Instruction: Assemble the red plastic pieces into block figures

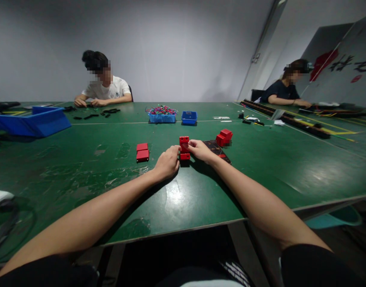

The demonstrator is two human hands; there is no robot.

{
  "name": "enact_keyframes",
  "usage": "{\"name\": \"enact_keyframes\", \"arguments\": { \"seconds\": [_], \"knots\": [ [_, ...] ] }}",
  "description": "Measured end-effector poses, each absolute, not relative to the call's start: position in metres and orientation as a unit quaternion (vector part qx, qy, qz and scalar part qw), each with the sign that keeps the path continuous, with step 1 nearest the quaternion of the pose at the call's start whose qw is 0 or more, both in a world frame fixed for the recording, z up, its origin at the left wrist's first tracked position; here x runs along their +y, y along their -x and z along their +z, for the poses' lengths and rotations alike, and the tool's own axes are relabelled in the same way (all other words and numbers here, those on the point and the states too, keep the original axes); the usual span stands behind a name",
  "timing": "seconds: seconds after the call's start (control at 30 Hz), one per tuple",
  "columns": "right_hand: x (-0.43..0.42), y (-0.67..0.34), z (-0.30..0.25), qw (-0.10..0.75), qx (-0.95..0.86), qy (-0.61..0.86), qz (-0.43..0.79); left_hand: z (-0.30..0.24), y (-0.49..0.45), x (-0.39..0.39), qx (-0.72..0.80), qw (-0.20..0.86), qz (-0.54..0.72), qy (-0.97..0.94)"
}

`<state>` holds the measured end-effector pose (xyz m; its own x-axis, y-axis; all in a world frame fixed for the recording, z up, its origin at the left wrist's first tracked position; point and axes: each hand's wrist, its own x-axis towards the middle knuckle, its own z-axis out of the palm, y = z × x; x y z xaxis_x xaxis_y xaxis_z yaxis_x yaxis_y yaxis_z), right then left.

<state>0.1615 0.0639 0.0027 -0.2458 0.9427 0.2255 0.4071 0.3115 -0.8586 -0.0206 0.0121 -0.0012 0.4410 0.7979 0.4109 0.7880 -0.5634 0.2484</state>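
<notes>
Both forearms reached inward over the green table (266, 159), the left one slanting up from the near left and the right one from the near right, so that the hands met around the middle. Between them was the red piece (184, 156), its long side running near to far as seen from above; whether its underside touched the table could not be told. The right hand (201, 151) lay with its back upward and its fingers bent leftward, thumb and fingertips closed on the right side of the red piece. The left hand (167, 162) was curled, knuckles up, fingers bunched together, with its fingertips against the left edge; whether they clamped it or merely touched it, I could not tell.

To the left of the left hand, well apart from it, two red blocks (142, 155) lay one just beyond the other. Just beyond the right hand, a dark flat panel (211, 145) lay partly hidden, with another red part (224, 137) at its far right end
</notes>
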Motion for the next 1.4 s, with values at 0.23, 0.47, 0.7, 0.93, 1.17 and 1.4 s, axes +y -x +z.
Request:
{"name": "enact_keyframes", "arguments": {
  "seconds": [0.23,0.47,0.7,0.93,1.17,1.4],
  "knots": [
    [0.062,-0.159,0.005,0.401,-0.681,0.393,0.47,-0.001,0.022,0.021,0.506,0.096,0.298,-0.803],
    [0.06,-0.159,0.004,0.367,-0.67,0.377,0.523,-0.004,0.024,0.028,0.497,0.073,0.258,-0.825],
    [0.059,-0.16,0.007,0.35,-0.676,0.352,0.545,-0.002,0.025,0.029,0.485,0.147,0.325,-0.798],
    [0.061,-0.158,0.006,0.334,-0.697,0.358,0.523,-0.003,0.026,0.029,0.477,0.139,0.336,-0.8],
    [0.06,-0.156,0.007,0.336,-0.716,0.368,0.488,-0.006,0.027,0.031,0.465,0.131,0.341,-0.807],
    [0.065,-0.158,0.001,0.345,-0.725,0.339,0.49,-0.009,0.028,0.035,0.455,0.16,0.364,-0.797]
  ]
}}
